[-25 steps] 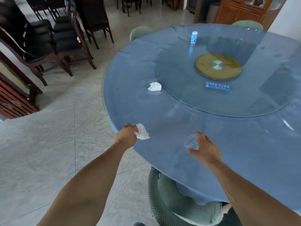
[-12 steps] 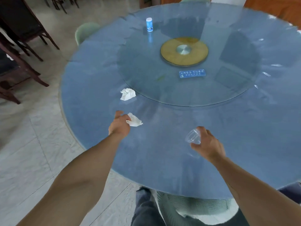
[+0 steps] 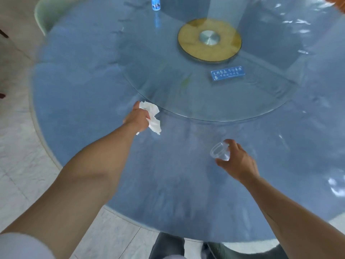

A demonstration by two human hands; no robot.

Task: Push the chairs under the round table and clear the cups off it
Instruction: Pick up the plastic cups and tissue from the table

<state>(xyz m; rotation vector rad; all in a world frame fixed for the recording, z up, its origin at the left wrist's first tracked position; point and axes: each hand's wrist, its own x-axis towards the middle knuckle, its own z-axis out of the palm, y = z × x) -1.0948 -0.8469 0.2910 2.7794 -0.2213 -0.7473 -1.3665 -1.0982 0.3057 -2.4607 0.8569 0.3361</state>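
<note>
Both hands hold things over the round blue tabletop (image 3: 78, 94).

The left hand (image 3: 137, 118) is stretched out to the near edge of the glass turntable (image 3: 186, 94), its grip closed around crumpled white tissue (image 3: 152, 116) that sticks out past the fingers. The right hand (image 3: 238, 162) hovers nearer the person, its grip curled around a small clear plastic cup (image 3: 220, 152) tipped on its side, mouth facing left. On the turntable lie a blue card (image 3: 228, 73) with white lettering and, at the far edge, a small blue bottle (image 3: 155, 3); a brass hub (image 3: 209, 39) sits at the centre. A pale green chair (image 3: 43, 14) back shows against the tabletop's far left rim.
</note>
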